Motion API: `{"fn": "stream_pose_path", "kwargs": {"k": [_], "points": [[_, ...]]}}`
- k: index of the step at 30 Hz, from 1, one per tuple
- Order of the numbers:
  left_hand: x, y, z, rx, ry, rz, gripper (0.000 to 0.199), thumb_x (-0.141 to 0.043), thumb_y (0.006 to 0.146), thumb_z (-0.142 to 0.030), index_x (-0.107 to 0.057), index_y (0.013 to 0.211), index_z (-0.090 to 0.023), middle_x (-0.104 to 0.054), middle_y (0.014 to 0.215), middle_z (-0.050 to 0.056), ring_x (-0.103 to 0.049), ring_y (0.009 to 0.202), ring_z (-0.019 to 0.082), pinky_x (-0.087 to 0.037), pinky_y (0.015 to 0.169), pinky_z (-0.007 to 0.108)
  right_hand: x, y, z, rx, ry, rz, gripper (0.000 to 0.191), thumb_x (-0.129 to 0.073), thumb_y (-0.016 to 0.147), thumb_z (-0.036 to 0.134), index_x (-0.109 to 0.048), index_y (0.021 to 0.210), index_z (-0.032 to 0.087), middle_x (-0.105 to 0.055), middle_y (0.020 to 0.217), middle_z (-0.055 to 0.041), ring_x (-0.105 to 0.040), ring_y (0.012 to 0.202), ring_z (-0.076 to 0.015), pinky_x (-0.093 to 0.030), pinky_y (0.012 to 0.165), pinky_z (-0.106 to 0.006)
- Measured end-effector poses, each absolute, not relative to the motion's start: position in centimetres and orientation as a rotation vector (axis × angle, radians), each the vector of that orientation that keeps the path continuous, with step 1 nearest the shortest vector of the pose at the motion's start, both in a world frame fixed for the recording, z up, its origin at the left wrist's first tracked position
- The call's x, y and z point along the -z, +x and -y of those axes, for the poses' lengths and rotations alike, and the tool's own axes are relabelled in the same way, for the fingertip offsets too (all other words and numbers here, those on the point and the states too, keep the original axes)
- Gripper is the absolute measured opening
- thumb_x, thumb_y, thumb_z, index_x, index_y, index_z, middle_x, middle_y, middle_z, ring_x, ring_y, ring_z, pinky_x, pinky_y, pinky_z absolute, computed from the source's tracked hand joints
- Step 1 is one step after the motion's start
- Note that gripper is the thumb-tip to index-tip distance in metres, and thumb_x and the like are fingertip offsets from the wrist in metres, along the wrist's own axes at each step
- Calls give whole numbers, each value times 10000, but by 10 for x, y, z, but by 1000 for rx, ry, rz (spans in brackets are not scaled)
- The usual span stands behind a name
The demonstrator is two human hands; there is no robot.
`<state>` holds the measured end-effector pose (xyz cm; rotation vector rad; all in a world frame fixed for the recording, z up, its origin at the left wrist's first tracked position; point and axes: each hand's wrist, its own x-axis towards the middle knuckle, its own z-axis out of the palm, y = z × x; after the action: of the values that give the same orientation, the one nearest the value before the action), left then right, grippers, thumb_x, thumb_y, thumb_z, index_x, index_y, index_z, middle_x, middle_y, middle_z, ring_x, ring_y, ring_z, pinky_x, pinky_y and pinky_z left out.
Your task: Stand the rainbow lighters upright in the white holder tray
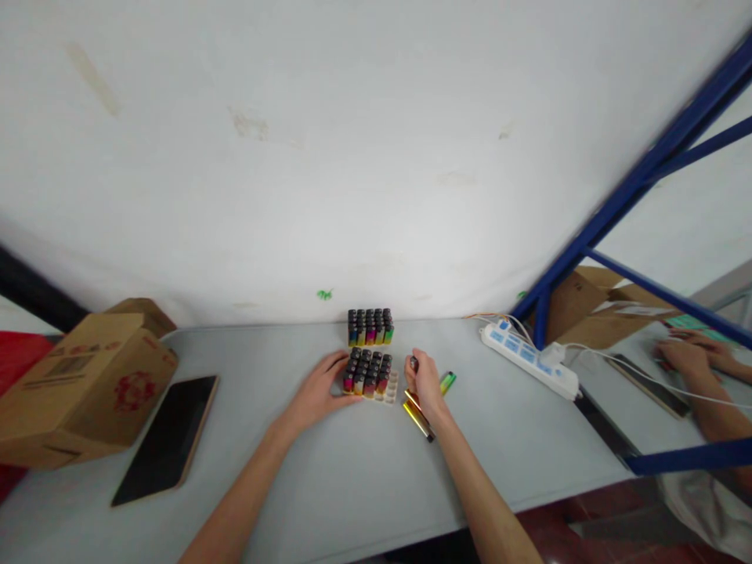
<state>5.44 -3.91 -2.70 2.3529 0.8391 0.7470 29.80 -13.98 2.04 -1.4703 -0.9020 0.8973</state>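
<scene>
My left hand [317,393] grips the left side of a white tray [388,392], with the thumb at its near edge and the fingers behind. Several upright lighters [367,371] with black tops and shiny coloured bodies fill most of it; empty slots show along its right side. Just right of the tray, my right hand [425,382] is closed around a lighter [414,363], of which only the dark top shows. Beneath and beside this hand lie loose lighters, including a gold one [418,421] and a green one [448,382].
Close to the wall stands another block of lighters [370,327]. A black tablet-like slab [168,439] and a cardboard box [88,384] are on the left. At right are a white power strip [529,360], a blue metal frame [616,205] and another person's hands [687,354] beyond it.
</scene>
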Motion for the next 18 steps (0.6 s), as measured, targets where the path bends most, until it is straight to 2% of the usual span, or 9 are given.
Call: {"fn": "stream_pose_path", "kwargs": {"k": [4,10,14,18], "points": [[24,55,40,-740,2358,-831,757,-870,824,-618,-663,1427,-211,-624,1543,156,-597,1436,361,-470,1264,531,-21,296,139,-895,-1550,904,559,-304,1000,656,-308,563,308,-243,412,63,-232,399,-137,-199,419,-295],[20,55,40,-726,2372,-821,749,-859,836,-618,-656,1430,-210,-619,1548,152,-598,1433,357,-475,1262,523,-17,298,141,-850,-1540,857,618,-327,996,718,-324,543,296,-280,416,55,-270,400,-135,-238,437,-291],[25,55,38,-738,2380,-823,736,-858,843,-602,-647,1437,-223,-612,1561,137,-593,1440,347,-473,1263,521,-13,301,141,-822,-1597,868,610,-304,1010,676,-352,547,283,-313,426,45,-307,428,-141,-269,460,-279],[30,56,35,-739,2379,-836,750,-867,825,-620,-664,1419,-209,-621,1550,150,-596,1438,356,-464,1267,540,-14,302,146,-801,-1645,898,649,-296,1024,704,-429,562,268,-333,452,43,-347,462,-149,-302,491,-282]]}}
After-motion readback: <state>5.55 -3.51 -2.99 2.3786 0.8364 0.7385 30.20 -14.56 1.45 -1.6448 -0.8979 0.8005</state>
